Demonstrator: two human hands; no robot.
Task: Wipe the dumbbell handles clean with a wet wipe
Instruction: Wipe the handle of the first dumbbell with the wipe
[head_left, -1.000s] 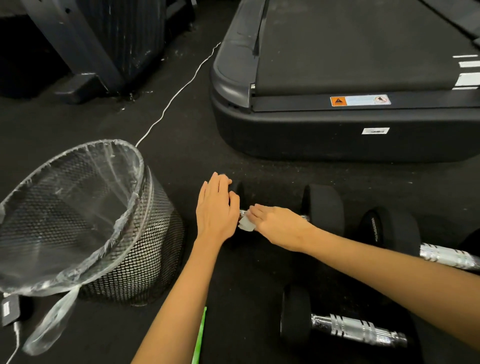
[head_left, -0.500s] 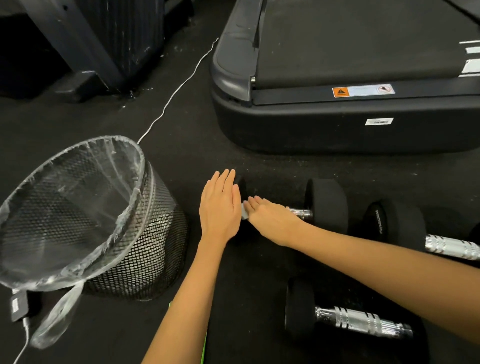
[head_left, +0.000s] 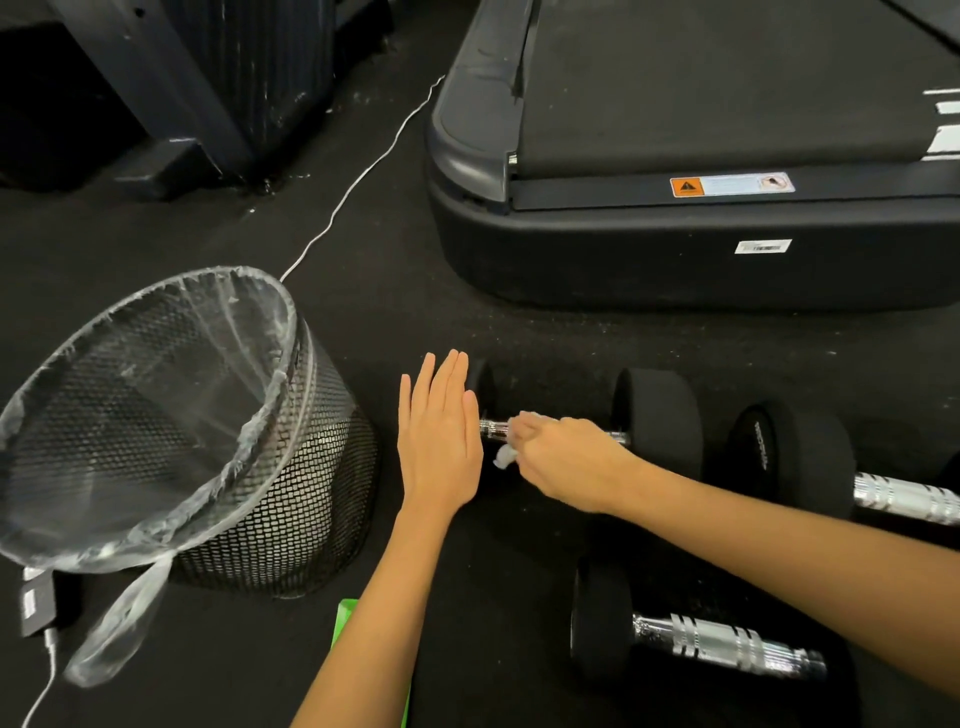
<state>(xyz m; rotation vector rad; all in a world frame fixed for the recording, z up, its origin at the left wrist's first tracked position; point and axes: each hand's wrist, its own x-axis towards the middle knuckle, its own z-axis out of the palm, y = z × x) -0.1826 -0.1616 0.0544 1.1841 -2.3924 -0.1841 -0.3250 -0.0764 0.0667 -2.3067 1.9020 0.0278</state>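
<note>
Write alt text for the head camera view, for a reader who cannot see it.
A person's right hand rubs a white wet wipe along the chrome handle of a black dumbbell on a dark gym floor, while the flat left hand steadies its left end. Two more dumbbells, a lined mesh bin and a treadmill surround them.

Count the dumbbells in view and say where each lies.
3: one under the hands, one right of it running off frame, one nearest the camera. Others may lie beyond the right edge.
</note>
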